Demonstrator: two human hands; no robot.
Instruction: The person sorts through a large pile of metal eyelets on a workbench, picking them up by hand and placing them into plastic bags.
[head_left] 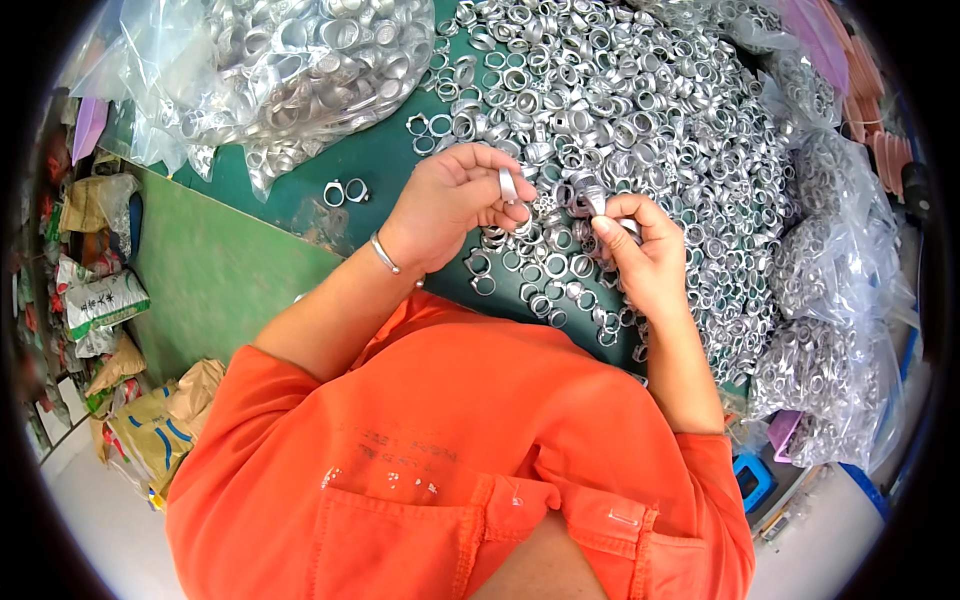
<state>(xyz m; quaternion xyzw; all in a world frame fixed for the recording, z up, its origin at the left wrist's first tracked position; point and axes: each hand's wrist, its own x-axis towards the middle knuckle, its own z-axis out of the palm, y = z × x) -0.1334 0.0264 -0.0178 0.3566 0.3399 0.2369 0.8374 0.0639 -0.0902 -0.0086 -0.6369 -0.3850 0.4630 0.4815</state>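
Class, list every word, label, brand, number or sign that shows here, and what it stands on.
White-and-green package at left: printed characters, not copied out here.
Orange garment: faint dark lettering, too blurred to read.
Metal rings: any markings are too small to tell.

Heap of rings on the desk
Left of it, a bag; right, more bags.

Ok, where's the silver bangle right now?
In the head view, the silver bangle is around the left wrist, left of the picture's centre, between the left hand and the left orange sleeve.
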